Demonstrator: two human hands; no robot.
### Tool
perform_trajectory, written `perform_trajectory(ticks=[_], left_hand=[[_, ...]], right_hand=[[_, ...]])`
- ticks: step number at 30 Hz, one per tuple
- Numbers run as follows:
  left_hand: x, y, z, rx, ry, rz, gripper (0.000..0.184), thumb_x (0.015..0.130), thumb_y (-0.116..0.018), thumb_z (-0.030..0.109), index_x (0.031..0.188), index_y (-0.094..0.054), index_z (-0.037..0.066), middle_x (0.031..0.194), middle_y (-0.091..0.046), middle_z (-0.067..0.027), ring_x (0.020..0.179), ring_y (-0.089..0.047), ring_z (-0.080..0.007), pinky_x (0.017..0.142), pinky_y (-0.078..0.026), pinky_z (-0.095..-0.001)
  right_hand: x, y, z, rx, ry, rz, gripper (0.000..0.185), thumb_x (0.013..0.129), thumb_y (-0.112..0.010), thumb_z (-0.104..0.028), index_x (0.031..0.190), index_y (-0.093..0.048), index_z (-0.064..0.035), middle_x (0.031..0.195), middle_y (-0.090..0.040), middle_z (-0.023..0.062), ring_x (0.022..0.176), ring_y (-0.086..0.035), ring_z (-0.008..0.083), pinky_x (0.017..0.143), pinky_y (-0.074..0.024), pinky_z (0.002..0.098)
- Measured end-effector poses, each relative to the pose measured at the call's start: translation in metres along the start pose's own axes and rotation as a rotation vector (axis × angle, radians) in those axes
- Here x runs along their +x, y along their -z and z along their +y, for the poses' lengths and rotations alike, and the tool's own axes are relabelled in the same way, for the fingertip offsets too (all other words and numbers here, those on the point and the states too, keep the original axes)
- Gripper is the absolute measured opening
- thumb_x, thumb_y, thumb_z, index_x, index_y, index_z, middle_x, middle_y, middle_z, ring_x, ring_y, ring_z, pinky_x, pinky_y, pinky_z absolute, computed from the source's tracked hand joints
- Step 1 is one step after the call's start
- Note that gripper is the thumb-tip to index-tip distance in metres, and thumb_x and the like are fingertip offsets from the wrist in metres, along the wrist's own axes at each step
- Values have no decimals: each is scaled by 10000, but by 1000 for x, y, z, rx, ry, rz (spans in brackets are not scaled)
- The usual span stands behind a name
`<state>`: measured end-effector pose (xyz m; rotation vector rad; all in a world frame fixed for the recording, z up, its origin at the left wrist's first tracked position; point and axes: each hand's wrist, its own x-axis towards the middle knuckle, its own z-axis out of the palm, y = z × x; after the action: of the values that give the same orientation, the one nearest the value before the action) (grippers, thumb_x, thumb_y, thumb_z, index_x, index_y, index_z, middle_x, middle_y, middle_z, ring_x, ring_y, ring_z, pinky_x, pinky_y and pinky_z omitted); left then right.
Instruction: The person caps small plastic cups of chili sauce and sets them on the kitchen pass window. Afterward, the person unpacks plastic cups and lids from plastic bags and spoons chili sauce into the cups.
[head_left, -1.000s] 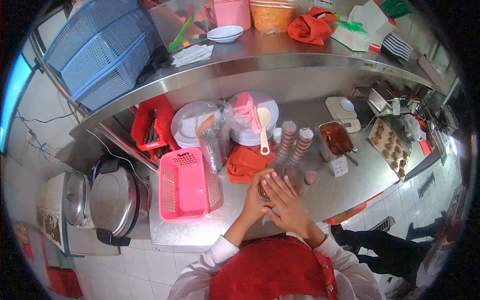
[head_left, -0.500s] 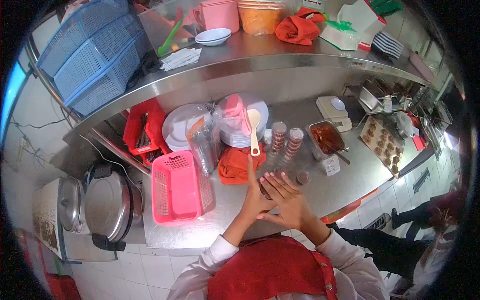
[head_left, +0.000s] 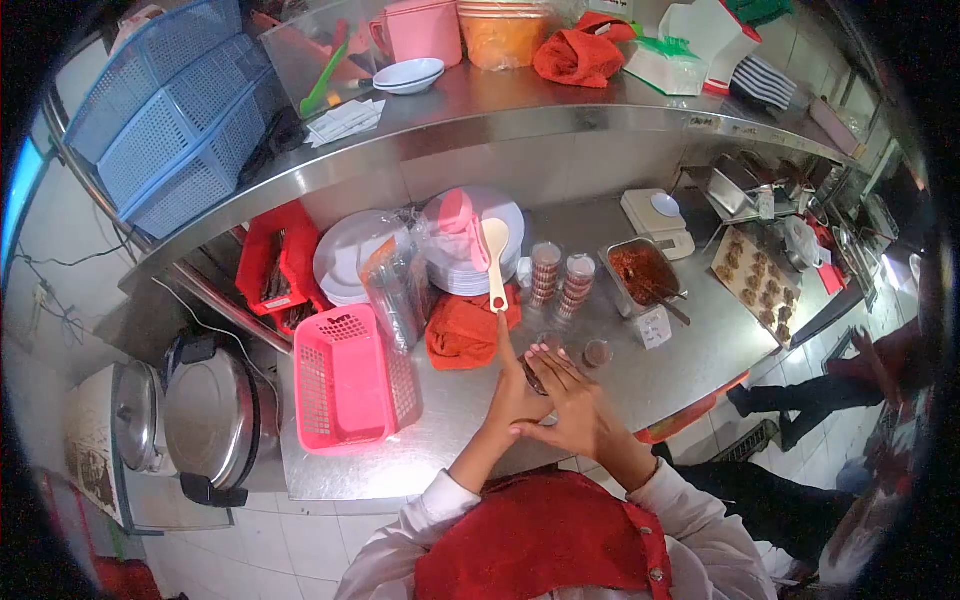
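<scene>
A small cup with dark contents (head_left: 536,377) sits between my hands, mostly covered by them. My left hand (head_left: 507,402) is wrapped around its side, the index finger pointing up and away. Across its top lies my right hand (head_left: 577,408), fingers stretched flat and thumb reaching toward the left palm. Just beyond the right fingertips stands a small cup of brown-red sauce (head_left: 598,352), and another cup (head_left: 551,342) is partly hidden behind the fingers. Two stacks of filled cups (head_left: 544,275) (head_left: 576,288) rise farther back. To their right is a metal pan of red sauce (head_left: 643,275) with a spoon.
A pink basket (head_left: 342,385), an orange-red cloth (head_left: 463,335), a cream rice paddle (head_left: 496,262) and stacked plates (head_left: 463,276) are on the left. A scale (head_left: 655,222) and a tray of brown pieces (head_left: 728,272) are right. A steel shelf (head_left: 560,112) overhangs the counter. People stand right.
The view has shifted slightly, so the counter items appear a little farther left. My hands keep nearly the same pose around the cup. A person at the right has moved.
</scene>
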<state>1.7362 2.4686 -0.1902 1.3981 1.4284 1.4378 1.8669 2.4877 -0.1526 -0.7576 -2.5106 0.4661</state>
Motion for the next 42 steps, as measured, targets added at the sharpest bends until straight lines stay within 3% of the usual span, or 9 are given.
perform_trajectory(ticks=[2,11,17,20,24,27,29,35,42], left_hand=[[0,0,2,30,-54,7,1138,762,-712,93,1460,186,50,1020,-641,-251,892,-668,-360,736,-533,-408],[0,-2,-1,20,8,-48,1145,744,-715,117,1466,171,45,1058,-620,-306,919,-653,-418,759,-524,-428],[-2,-9,-7,34,-36,-26,1108,742,-707,116,1488,110,59,1105,-608,-298,1004,-623,-424,832,-504,-420],[2,-11,-7,126,-195,64,1029,736,-713,55,1498,-22,65,1183,-583,-278,1046,-613,-400,862,-495,-397],[16,-10,-41,-67,42,-143,914,679,-792,3,1425,-265,57,1131,-595,-148,1012,-617,-241,856,-495,-341],[38,-18,-90,-89,-59,145,873,635,-867,78,1352,-368,87,1015,-565,-69,928,-571,-157,830,-475,-292],[51,-29,-118,-81,-34,161,872,631,-878,130,1343,-378,75,997,-575,-71,937,-574,-167,842,-473,-304],[73,-55,-155,181,-33,93,843,574,-901,327,1278,-498,97,996,-644,-70,1005,-574,-246,953,-360,-431],[58,-64,-164,471,-124,117,859,553,-896,301,1287,-497,99,1041,-613,-85,1067,-527,-290,960,-348,-456]], right_hand=[[-1,-1,1,32,-35,-25,963,770,-625,-644,1349,-397,89,1399,-437,241,1335,-396,340,1128,-274,441],[-6,10,-2,13,24,-21,983,769,-633,-641,1335,-388,125,1369,-433,303,1312,-404,399,1124,-274,457],[-16,3,-8,37,-51,14,972,772,-669,-572,1405,-316,75,1468,-338,243,1367,-336,368,1116,-290,460],[-20,1,0,77,-50,-26,902,834,-617,-538,1451,-258,13,1526,-216,231,1421,-213,371,1141,-228,465],[-37,-22,59,277,-113,54,809,848,-655,-319,1479,-228,-44,1530,-166,255,1428,-165,389,1149,-181,477],[-55,-30,120,408,-287,262,828,776,-670,-91,1483,-240,-80,1502,-215,272,1400,-214,416,1129,-218,495],[-66,-50,157,40,-428,126,905,694,-687,9,1480,-249,-92,1480,-256,265,1354,-289,430,1077,-317,485],[-55,-88,207,82,-510,29,747,692,-750,-89,1374,-447,-131,1288,-477,216,1191,-471,404,1002,-399,440],[-7,-56,170,410,-468,235,643,675,-769,-142,1271,-535,-85,1148,-530,188,1054,-502,385,954,-391,454]])
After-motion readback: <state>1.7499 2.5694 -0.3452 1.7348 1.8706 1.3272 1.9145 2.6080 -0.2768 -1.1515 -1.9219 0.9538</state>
